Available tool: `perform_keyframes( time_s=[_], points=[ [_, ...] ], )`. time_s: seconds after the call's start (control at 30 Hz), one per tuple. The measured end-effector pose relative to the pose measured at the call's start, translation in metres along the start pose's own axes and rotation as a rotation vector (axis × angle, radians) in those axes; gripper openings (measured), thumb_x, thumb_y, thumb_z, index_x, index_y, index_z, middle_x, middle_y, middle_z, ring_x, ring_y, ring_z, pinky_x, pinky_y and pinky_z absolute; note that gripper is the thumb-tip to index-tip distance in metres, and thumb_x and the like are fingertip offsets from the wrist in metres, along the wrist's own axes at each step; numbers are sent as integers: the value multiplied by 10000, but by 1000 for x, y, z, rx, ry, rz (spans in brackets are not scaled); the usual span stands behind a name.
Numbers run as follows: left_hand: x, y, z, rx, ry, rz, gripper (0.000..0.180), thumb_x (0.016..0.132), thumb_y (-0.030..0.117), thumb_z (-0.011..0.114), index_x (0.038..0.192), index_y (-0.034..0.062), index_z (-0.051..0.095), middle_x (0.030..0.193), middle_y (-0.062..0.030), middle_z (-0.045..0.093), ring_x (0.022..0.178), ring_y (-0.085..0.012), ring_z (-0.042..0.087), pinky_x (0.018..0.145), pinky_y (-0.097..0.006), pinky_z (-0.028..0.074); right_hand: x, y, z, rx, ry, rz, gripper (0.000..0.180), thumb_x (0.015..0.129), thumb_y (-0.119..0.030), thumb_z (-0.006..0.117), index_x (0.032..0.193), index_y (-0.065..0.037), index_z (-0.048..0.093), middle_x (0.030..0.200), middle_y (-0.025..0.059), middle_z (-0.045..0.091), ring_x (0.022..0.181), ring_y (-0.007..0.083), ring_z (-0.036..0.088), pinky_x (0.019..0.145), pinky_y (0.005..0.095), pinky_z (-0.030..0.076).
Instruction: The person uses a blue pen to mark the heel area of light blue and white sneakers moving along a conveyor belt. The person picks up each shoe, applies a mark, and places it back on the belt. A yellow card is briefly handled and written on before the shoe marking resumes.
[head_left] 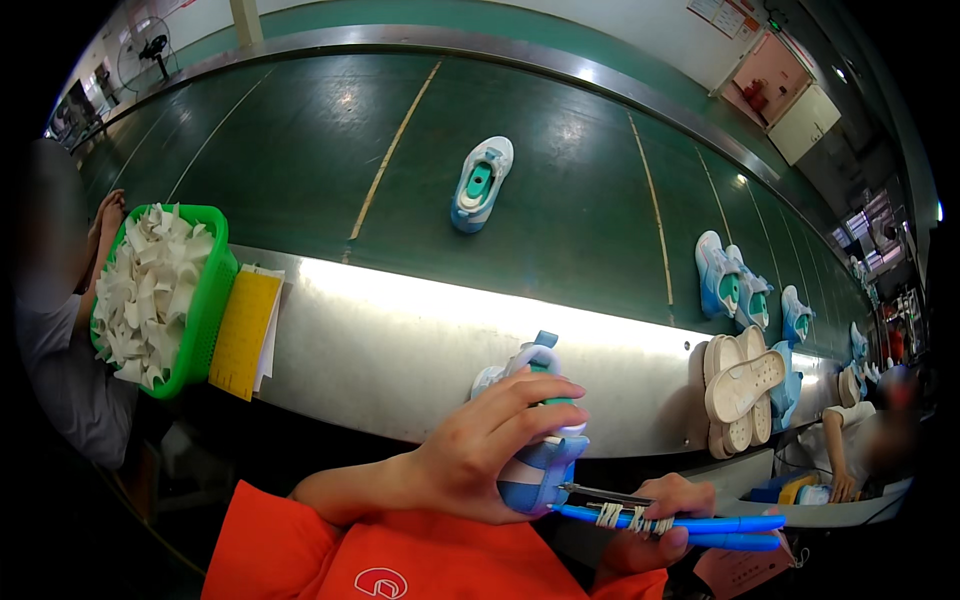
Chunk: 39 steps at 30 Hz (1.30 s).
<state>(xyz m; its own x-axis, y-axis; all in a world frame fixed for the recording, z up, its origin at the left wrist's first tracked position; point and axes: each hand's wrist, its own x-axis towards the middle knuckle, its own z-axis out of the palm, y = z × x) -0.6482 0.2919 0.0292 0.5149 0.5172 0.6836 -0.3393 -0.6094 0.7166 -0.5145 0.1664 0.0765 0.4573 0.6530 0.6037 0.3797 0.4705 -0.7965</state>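
Observation:
My left hand [465, 450] is closed around a blue and white sneaker [535, 485] at the bench's front edge, fingers over its opening. Its heel is turned toward my right side. In my right hand [672, 500] are blue pens [735, 524], wound with pale rubber bands or cord. A slim metal tool [610, 494] lies along the pens in the same grip; its exact kind is unclear. The tips of pen and tool meet the sneaker's heel, or come very close to it.
Ahead, a white and blue sneaker [482, 185] sits on the green conveyor belt [570, 200]. More sneakers [717, 275] stand right, beside stacked beige soles [745, 390]. Left are a green basket [205, 320] of white scraps and a yellow booklet [240, 335]. People sit at both sides.

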Motion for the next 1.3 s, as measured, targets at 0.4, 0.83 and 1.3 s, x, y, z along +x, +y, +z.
perform_keyframes(
  time_s=[0.4, 0.83, 1.3],
  points=[
    [-2, -1, -5, -15, -2, -1, 745, 505, 160, 819, 1147, 76, 451, 1159, -172, 506, 1064, -339, 517, 942, -455, 375, 0, -2, 7, -61, -16, -8, 408, 861, -417, 516, 722, -52, 400, 525, 30, 415, 432, 87, 381, 402, 192, 294],
    [-2, -1, -11, -47, -8, -12, 713, 521, 120, 794, 1147, 65, 457, 1160, -168, 492, 1053, -338, 507, 933, -447, 381, 10, 2, 0, -78, -196, -111, 398, 845, -402, 546, 707, -40, 456, 507, 53, 465, 382, 108, 416, 356, 215, 318],
    [3, -3, -18, -10, 18, -30, 731, 498, 130, 811, 1143, 52, 475, 1159, -156, 502, 1003, -323, 521, 772, -345, 485, 67, -30, 8, -323, -862, -262, 334, 839, -361, 576, 816, -32, 521, 609, 116, 597, 418, 162, 549, 360, 236, 427]
  ],
)
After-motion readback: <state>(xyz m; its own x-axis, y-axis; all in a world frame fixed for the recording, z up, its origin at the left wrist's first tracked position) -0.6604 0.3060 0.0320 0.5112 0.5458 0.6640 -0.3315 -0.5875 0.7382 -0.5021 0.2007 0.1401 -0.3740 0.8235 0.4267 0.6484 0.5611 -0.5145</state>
